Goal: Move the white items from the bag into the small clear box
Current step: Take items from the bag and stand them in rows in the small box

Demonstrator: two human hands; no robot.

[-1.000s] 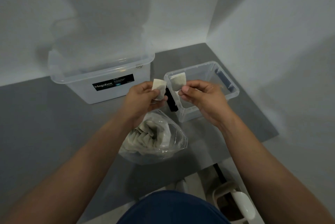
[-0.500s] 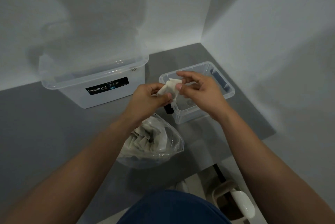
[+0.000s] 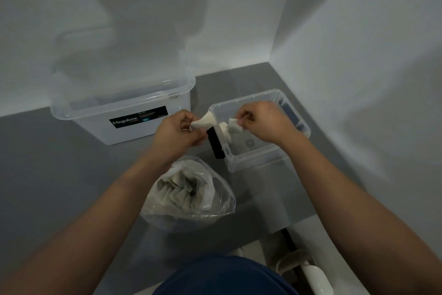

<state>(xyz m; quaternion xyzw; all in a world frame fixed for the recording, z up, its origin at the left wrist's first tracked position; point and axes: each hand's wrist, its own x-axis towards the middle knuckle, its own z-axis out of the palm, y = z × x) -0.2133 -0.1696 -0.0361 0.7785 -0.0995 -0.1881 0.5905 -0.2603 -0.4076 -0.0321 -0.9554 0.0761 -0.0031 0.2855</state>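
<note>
My left hand (image 3: 177,133) pinches a white item (image 3: 204,121) just left of the small clear box (image 3: 258,159), over its left rim. My right hand (image 3: 262,120) holds another white item (image 3: 234,126) above the inside of the box. A further white piece (image 3: 224,131) shows in the box beneath them, against the left wall. The clear plastic bag (image 3: 191,195) lies on the grey table in front of the box, its mouth open, with several white items inside.
A large clear Megabox tub (image 3: 122,113) stands at the back left against the wall. A black object (image 3: 215,144) leans beside the small box's left wall. White walls close the back and right. The table edge (image 3: 282,225) is near my body.
My hands came together with the two white items, then drew apart again over the small box. A white piece now shows inside the box.
</note>
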